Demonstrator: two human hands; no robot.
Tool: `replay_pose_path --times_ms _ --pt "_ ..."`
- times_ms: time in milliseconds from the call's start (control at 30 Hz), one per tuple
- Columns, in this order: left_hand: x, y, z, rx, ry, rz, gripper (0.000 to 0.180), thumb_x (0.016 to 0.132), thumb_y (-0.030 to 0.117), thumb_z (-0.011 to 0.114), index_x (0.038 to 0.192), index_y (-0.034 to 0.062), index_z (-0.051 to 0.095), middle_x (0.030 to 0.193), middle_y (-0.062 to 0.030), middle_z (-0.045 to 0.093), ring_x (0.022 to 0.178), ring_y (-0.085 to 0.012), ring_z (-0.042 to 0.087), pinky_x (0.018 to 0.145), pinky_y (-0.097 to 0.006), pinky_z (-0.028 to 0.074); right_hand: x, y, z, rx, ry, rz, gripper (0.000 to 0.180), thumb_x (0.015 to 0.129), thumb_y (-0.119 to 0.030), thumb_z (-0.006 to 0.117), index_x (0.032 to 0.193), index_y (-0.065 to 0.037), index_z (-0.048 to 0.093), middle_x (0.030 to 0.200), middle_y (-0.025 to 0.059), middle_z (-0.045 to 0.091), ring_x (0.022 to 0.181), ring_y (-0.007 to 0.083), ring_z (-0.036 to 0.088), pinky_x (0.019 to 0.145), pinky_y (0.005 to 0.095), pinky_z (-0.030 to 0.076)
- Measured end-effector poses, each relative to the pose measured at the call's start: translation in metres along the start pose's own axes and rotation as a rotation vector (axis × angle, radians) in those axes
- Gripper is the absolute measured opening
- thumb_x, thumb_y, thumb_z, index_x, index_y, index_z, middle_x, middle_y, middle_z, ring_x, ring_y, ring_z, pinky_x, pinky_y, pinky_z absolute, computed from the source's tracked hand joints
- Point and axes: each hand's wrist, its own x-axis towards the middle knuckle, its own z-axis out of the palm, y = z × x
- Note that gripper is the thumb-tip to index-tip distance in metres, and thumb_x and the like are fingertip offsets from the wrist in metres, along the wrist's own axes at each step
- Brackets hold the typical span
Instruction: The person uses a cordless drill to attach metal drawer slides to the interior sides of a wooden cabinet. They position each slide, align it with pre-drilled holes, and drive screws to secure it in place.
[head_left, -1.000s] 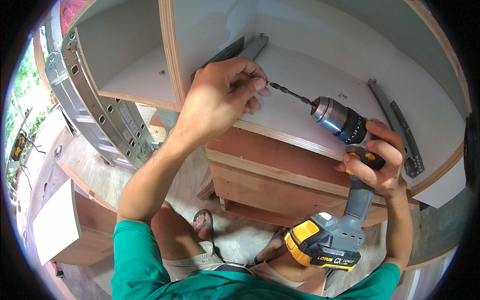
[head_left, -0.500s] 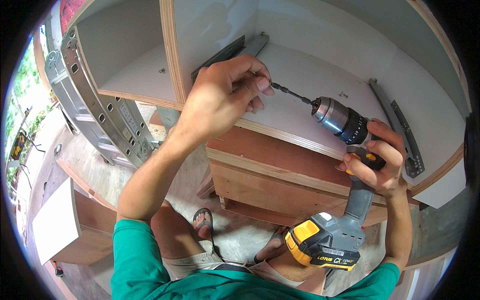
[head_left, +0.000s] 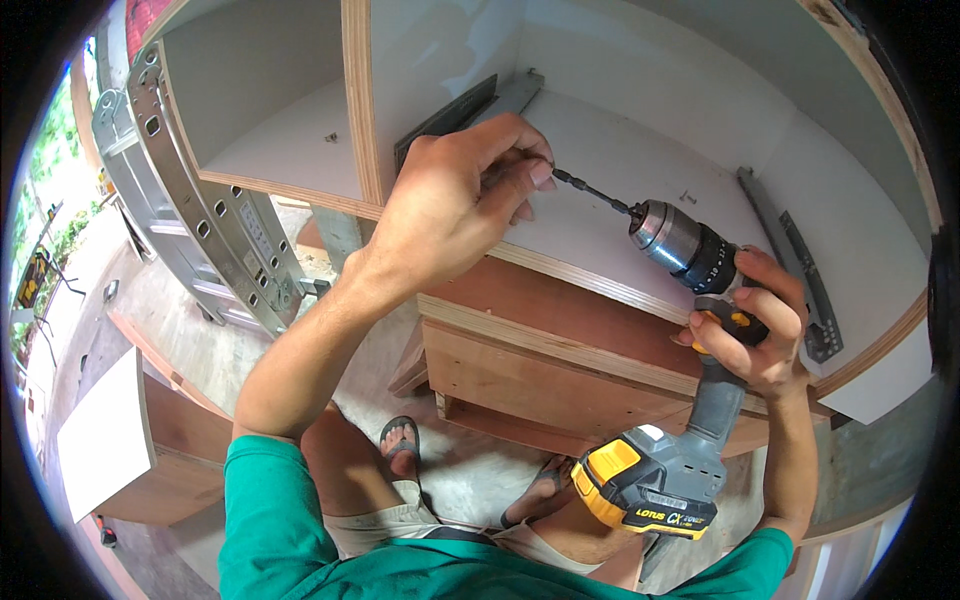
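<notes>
A yellow and black cordless drill (head_left: 690,240) is gripped by my right hand (head_left: 765,325), its chuck pointing up and to the left. From the chuck runs a long dark driver bit (head_left: 595,190). At the bit's far tip, my left hand (head_left: 465,185) has its thumb and fingers pinched together. Whatever lies between those fingertips is hidden. Both hands are over the front of a white-lined cabinet (head_left: 600,150). Inside it, drawer slides (head_left: 790,250) lie at the right, and another dark slide (head_left: 445,120) shows behind my left hand. Small screws (head_left: 688,197) rest on the cabinet floor.
A folded metal ladder (head_left: 205,200) leans close on the left. Wooden drawer boxes (head_left: 540,365) stand below the cabinet, near my legs. A white-fronted box (head_left: 110,435) sits on the floor at the lower left. More small hardware (head_left: 331,137) lies in the left compartment.
The view has shifted slightly. Both hands keep nearly the same pose, with the left fingers still at the bit's tip and the drill still held in the right hand.
</notes>
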Motion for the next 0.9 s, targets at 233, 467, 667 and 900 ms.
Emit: replay_pose_path --times_ms 233,467,667,900 --pt "-0.025 0.008 -0.009 0.065 0.212 0.036 0.031 0.101 0.007 0.074 0.13 -0.0013 0.067 0.106 -0.0127 0.079 0.088 -0.0145 0.074 0.079 -0.028 0.06 -0.001 -0.001 0.001 -0.001 0.022 -0.004 0.043 0.067 -0.026 0.098 0.102 -0.037 0.076 0.119 0.0022 0.048 0.122 0.0332 0.064 0.099 0.0499 0.067" --pt "-0.07 -0.024 -0.053 0.243 0.681 0.112 0.042 0.092 0.011 0.078 0.13 -0.0021 0.068 0.126 -0.0151 0.075 0.117 -0.0234 0.07 0.102 -0.038 0.053 -0.002 0.0 -0.001 0.013 0.014 -0.004 0.044 0.067 -0.028 0.098 0.105 -0.035 0.077 0.121 0.003 0.049 0.119 0.033 0.064 0.097 0.0485 0.067" --pt "-0.051 -0.034 -0.048 0.428 0.479 -0.025 0.059 0.085 0.024 0.08 0.135 -0.0037 0.065 0.117 -0.0239 0.076 0.114 -0.0414 0.071 0.121 -0.052 0.038 0.006 -0.001 0.0 0.059 -0.033 0.022 0.045 0.066 -0.033 0.099 0.105 -0.034 0.077 0.12 0.0032 0.05 0.117 0.032 0.064 0.095 0.0449 0.068" --pt "-0.035 -0.033 -0.049 0.352 0.392 -0.2 0.036 0.082 0.019 0.08 0.111 -0.0009 0.071 0.092 -0.0187 0.074 0.084 -0.032 0.069 0.095 -0.043 0.053 0.042 -0.005 0.009 0.233 -0.02 0.039 0.047 0.061 -0.02 0.098 0.103 -0.033 0.081 0.117 0.0028 0.056 0.117 0.0342 0.066 0.084 0.0402 0.065"
